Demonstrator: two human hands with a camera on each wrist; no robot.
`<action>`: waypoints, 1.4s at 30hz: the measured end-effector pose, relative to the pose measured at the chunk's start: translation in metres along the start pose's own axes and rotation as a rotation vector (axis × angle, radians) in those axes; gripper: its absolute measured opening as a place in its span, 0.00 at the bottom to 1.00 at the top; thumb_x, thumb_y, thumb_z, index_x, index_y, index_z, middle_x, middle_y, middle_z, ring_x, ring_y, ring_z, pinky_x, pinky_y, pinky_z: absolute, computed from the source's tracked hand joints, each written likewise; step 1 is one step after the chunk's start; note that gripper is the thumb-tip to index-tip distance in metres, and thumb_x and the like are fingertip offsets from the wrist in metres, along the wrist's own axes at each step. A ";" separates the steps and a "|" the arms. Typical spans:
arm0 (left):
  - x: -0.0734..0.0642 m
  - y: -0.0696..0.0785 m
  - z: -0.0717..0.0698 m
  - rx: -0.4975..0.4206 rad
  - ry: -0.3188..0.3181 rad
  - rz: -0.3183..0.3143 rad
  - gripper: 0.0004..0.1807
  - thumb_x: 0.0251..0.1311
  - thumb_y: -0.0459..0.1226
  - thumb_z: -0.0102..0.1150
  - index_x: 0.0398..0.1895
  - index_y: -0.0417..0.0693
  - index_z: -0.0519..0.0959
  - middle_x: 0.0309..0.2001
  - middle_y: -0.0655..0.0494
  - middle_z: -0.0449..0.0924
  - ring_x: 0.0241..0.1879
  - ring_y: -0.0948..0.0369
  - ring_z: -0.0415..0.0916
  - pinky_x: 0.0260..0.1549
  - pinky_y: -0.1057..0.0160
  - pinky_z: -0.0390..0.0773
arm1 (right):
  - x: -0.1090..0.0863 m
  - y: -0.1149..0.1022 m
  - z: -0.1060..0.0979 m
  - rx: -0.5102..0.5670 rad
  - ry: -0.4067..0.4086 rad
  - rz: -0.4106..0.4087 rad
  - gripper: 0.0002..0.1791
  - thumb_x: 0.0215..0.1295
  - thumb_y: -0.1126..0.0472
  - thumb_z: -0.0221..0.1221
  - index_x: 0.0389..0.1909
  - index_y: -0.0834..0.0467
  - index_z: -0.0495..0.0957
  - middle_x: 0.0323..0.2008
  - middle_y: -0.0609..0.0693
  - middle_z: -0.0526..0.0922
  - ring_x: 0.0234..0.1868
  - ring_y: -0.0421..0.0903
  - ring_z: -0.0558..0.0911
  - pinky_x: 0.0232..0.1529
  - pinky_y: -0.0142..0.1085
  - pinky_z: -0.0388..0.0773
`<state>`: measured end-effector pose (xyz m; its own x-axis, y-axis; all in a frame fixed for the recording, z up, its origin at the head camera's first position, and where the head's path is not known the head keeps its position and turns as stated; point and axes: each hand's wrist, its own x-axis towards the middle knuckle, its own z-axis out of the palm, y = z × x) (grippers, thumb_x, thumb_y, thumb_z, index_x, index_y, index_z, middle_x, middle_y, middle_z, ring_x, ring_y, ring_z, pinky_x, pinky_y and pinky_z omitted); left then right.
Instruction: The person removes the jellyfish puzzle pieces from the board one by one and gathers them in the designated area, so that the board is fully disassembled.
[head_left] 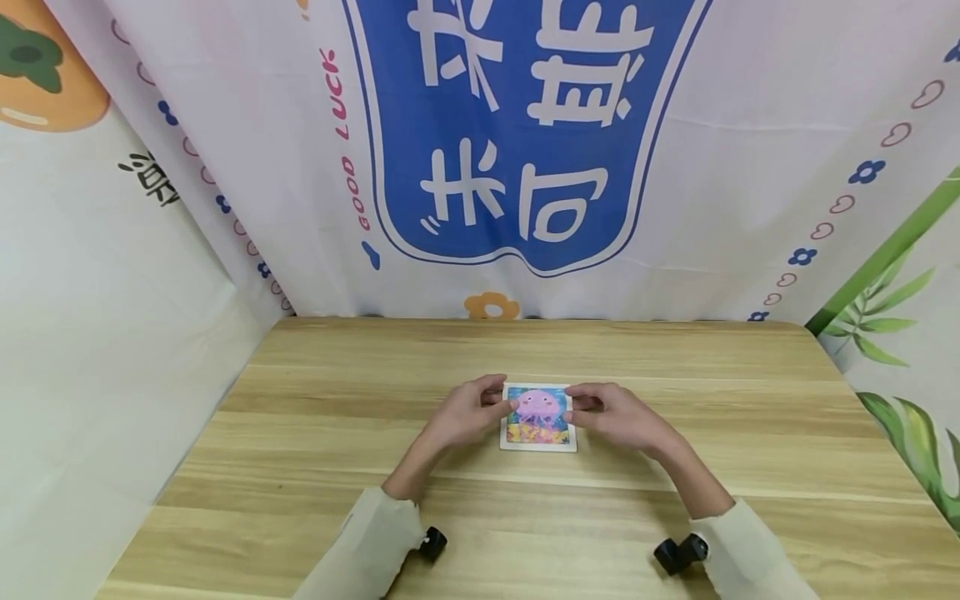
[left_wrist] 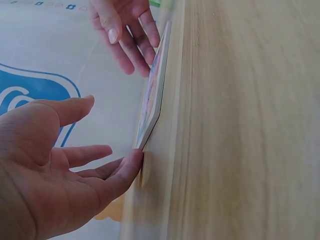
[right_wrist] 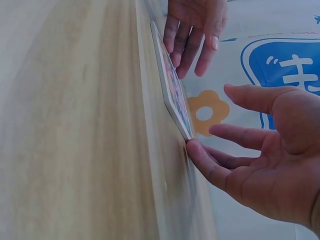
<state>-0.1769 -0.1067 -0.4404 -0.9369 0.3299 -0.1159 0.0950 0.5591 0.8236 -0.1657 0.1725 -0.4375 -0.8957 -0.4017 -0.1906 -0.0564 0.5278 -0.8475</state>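
A thin square picture board (head_left: 537,421) with a white border lies flat on the wooden table, showing a pink jellyfish over a yellow and pink seabed. At its left side is my left hand (head_left: 468,410), thumb raised and apart from the other fingers; in the left wrist view a fingertip of this hand (left_wrist: 75,165) meets the board's edge (left_wrist: 156,107). My right hand (head_left: 618,417) mirrors it on the right side, and in the right wrist view one of its fingertips (right_wrist: 195,148) is at the board's near corner. Neither hand's fingers curl round the board.
The wooden table (head_left: 360,358) reaches back to a hanging white cloth (head_left: 720,208) with a blue lettered emblem. Pale sleeves end at both wrists, each with a small black device (head_left: 432,543) strapped near it. Printed cloth also hangs at the left and right sides.
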 end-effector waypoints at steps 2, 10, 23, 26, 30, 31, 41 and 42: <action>0.001 0.001 0.000 -0.001 -0.002 0.002 0.33 0.75 0.44 0.64 0.77 0.38 0.71 0.69 0.38 0.79 0.66 0.46 0.80 0.66 0.46 0.82 | 0.001 0.001 -0.001 0.001 0.000 0.005 0.32 0.79 0.53 0.62 0.75 0.68 0.72 0.65 0.64 0.81 0.67 0.58 0.79 0.68 0.54 0.80; 0.005 0.003 0.000 -0.010 0.004 0.004 0.32 0.76 0.45 0.64 0.77 0.39 0.72 0.66 0.40 0.82 0.65 0.47 0.80 0.66 0.46 0.81 | 0.003 0.001 -0.006 0.006 0.005 0.006 0.31 0.79 0.55 0.62 0.74 0.68 0.73 0.62 0.61 0.82 0.62 0.55 0.80 0.61 0.46 0.81; 0.009 0.005 0.000 0.041 -0.009 0.052 0.32 0.77 0.45 0.63 0.77 0.38 0.72 0.61 0.39 0.83 0.62 0.47 0.81 0.64 0.45 0.82 | 0.001 -0.006 -0.012 -0.037 0.047 -0.001 0.31 0.79 0.54 0.62 0.74 0.68 0.72 0.65 0.65 0.82 0.67 0.61 0.80 0.68 0.54 0.80; 0.007 0.005 -0.002 0.124 -0.003 0.105 0.31 0.76 0.42 0.63 0.76 0.36 0.72 0.63 0.37 0.81 0.60 0.47 0.79 0.64 0.44 0.81 | 0.004 -0.005 -0.012 -0.073 0.099 -0.045 0.29 0.79 0.56 0.62 0.73 0.68 0.74 0.67 0.68 0.81 0.69 0.65 0.80 0.71 0.58 0.78; 0.001 0.007 -0.005 0.295 -0.021 0.175 0.29 0.76 0.42 0.64 0.74 0.36 0.75 0.72 0.37 0.76 0.70 0.44 0.76 0.72 0.42 0.77 | 0.012 -0.002 -0.008 -0.118 0.127 -0.142 0.24 0.77 0.62 0.62 0.69 0.70 0.77 0.64 0.67 0.83 0.64 0.62 0.84 0.66 0.54 0.83; 0.000 0.007 -0.006 0.339 -0.032 0.190 0.29 0.76 0.42 0.64 0.74 0.37 0.75 0.73 0.37 0.74 0.72 0.42 0.74 0.73 0.42 0.76 | 0.014 -0.002 -0.007 -0.130 0.127 -0.165 0.23 0.77 0.63 0.62 0.67 0.70 0.78 0.62 0.67 0.84 0.62 0.61 0.85 0.65 0.53 0.84; -0.014 0.010 -0.006 0.597 -0.189 0.276 0.25 0.77 0.43 0.63 0.72 0.45 0.79 0.77 0.37 0.71 0.76 0.42 0.71 0.73 0.44 0.76 | 0.033 -0.012 0.006 -0.213 0.095 -0.166 0.19 0.75 0.65 0.65 0.64 0.64 0.82 0.57 0.58 0.88 0.55 0.50 0.87 0.60 0.48 0.87; -0.015 0.009 -0.005 0.616 -0.202 0.279 0.25 0.77 0.44 0.63 0.72 0.46 0.79 0.77 0.38 0.71 0.76 0.43 0.71 0.73 0.44 0.76 | 0.034 -0.014 0.007 -0.221 0.091 -0.158 0.19 0.75 0.65 0.65 0.64 0.63 0.82 0.57 0.57 0.88 0.55 0.50 0.87 0.60 0.47 0.86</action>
<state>-0.1635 -0.1107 -0.4279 -0.7749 0.6247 -0.0964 0.5515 0.7426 0.3801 -0.1925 0.1460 -0.4360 -0.9034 -0.4286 -0.0106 -0.2846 0.6180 -0.7329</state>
